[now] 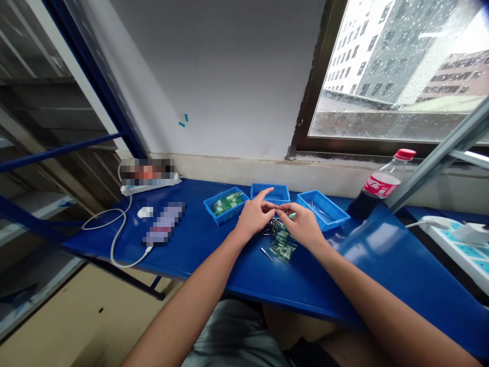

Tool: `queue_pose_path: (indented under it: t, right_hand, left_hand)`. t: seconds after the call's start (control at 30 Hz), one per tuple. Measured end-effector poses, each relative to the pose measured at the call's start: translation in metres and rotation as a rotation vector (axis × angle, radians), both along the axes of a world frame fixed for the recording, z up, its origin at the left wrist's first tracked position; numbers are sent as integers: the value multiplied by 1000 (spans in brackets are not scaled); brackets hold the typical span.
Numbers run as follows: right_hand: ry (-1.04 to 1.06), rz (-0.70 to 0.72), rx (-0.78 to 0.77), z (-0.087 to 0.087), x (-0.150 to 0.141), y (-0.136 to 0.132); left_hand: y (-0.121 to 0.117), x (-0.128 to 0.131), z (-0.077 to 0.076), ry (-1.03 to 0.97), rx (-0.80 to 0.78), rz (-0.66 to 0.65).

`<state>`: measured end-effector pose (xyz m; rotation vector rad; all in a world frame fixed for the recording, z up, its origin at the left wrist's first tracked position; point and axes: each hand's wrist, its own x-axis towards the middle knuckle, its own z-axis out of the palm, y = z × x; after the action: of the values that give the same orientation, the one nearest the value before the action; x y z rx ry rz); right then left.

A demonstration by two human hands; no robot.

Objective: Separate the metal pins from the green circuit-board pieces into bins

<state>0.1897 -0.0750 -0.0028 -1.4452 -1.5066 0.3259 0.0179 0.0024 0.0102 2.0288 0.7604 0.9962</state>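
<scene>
Over the middle of the blue table, my left hand and my right hand meet at the fingertips. Both are pinched closed, and whatever small thing they hold between them is too small to name. Just below my fingers lies a pile of thin dark and silver metal pieces, partly covered by my hands. Small clear packets with green print lie against the pile, on the side towards me. A single silver metal pin rests apart from it on the tabletop.
Behind my hands stand three blue trays: the left tray holds green packets, the middle tray is partly hidden, the right tray holds thin metal pieces. A cola bottle, a phone on a cable and a power strip flank them.
</scene>
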Motion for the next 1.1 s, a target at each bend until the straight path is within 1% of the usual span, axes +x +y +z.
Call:
queue_pose_path:
  t: [0.1, 0.17, 0.37, 0.5, 0.6, 0.67, 0.73, 0.8, 0.87, 0.97, 1.1]
  right_hand:
    - [-6, -3, 1, 4, -1, -2]
    - [-14, -13, 8, 5, -1, -3]
    - [-39, -9, 42, 6, -3, -4]
    - [-12, -50, 28, 7, -1, -3]
    - [81, -56, -5, 8, 2, -2]
    - [139, -15, -23, 8, 3, -2]
    - [154, 35, -27, 7, 1, -2]
    - [118, 78, -19, 7, -1, -3]
    - [66, 110, -11, 5, -3, -3]
    - [60, 135, -12, 2, -3, -2]
    - [150, 129, -61, -3, 1, 0]
  left_hand:
    - [-2, -1, 2, 76, 118, -45]
    - [-3, -1, 3, 106, 165, -79]
    - [-5, -2, 3, 147, 207, -112]
    - [-7, -1, 5, 103, 174, -137]
    - [-7, 1, 7, -19, 94, -116]
    - [-5, 3, 7, -130, -3, -93]
    - [-2, 4, 6, -238, -109, -72]
    - [1, 5, 5, -314, -196, -69]
    - [3, 6, 2, -326, -240, -87]
    - [3, 6, 0, -236, -210, -111]
    - [1, 4, 1, -99, -68, -101]
